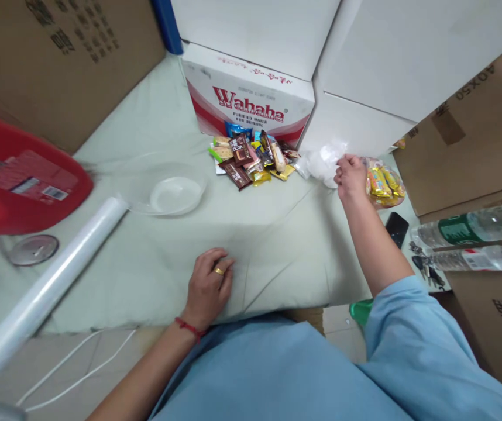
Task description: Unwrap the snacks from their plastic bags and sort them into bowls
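My left hand (210,286) rests near the front edge of the cloth-covered table (272,257), fingers loosely curled together and nothing seen in them. Farther off to the right, my right hand (351,175) reaches out, its fingers closed at the edge of a crumpled clear plastic bag (323,164). Left of that bag lies a pile of wrapped snacks (251,155), with brown, yellow, green and blue wrappers. Just beyond my right wrist is a pack of yellow-wrapped snacks (382,181). A clear plastic bowl (163,187) stands left of the pile.
A Wahaha carton (251,96) and white boxes (365,52) line the back. Left are a red jug (27,181), a round lid (34,250) and a roll of plastic film (53,286). Right are a phone (396,228), keys (429,272) and two bottles (474,225).
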Available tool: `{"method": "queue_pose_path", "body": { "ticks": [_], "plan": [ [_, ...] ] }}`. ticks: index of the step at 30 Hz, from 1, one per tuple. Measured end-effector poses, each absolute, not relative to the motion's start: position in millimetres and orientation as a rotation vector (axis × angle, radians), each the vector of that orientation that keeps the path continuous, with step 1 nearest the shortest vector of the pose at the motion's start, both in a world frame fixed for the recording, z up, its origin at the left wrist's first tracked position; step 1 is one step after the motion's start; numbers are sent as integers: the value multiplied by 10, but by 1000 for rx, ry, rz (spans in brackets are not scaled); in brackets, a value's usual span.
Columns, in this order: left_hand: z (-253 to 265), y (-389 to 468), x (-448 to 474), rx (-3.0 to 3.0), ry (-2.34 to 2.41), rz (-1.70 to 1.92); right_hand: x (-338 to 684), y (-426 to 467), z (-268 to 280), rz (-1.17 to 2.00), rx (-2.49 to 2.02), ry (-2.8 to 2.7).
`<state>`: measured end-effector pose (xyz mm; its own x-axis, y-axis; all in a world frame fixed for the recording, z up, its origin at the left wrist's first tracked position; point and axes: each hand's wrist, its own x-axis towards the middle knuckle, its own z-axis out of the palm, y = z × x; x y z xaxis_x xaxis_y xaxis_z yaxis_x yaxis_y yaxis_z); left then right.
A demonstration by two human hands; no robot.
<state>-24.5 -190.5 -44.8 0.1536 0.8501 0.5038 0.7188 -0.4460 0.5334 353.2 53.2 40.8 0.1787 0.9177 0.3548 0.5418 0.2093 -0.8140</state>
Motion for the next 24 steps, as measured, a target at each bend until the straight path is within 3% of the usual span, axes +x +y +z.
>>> {"method": "queue_pose_path", "body": {
  "ticks": [6,16,24],
  "plan": [
    [-117,-1834,26,1841,1466,1189,3017,-391,151,1115,-1254,-915],
    [39,-1341,689,1338,1332,1250,2127,-1390,-37,772,-1454,-1359],
    [-154,-1335,518,1011,1184,1209,2328,-1315,-126,1012,-1468,-941]
  ]
}}
